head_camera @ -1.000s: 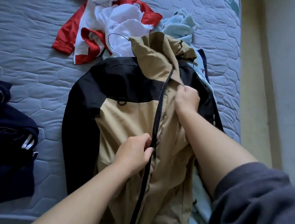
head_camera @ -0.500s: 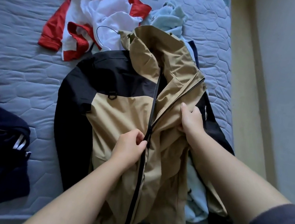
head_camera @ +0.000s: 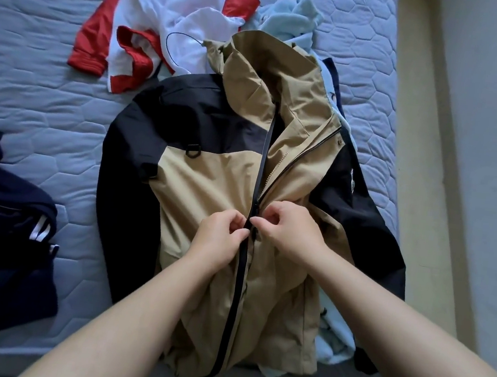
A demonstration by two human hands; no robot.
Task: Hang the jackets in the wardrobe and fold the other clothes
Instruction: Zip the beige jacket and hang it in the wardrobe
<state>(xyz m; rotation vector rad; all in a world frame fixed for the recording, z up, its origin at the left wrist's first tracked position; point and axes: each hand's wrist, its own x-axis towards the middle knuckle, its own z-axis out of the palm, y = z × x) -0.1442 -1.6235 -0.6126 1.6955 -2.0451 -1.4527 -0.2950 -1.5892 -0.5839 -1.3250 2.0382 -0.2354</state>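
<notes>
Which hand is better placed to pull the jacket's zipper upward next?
Probably the right hand: its fingertips pinch the zipper where the jacket sides meet. The left hand pinches the strip beside it, suited to holding it taut.

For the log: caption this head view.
Left hand and right hand pinch the zipper of the tan-and-black jacket on the mattress.

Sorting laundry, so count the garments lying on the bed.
4: the tan-and-black jacket in the middle, a red-and-white top beyond it at left, a pale blue garment under its right side, a navy garment at the left edge. More may lie hidden underneath.
</notes>
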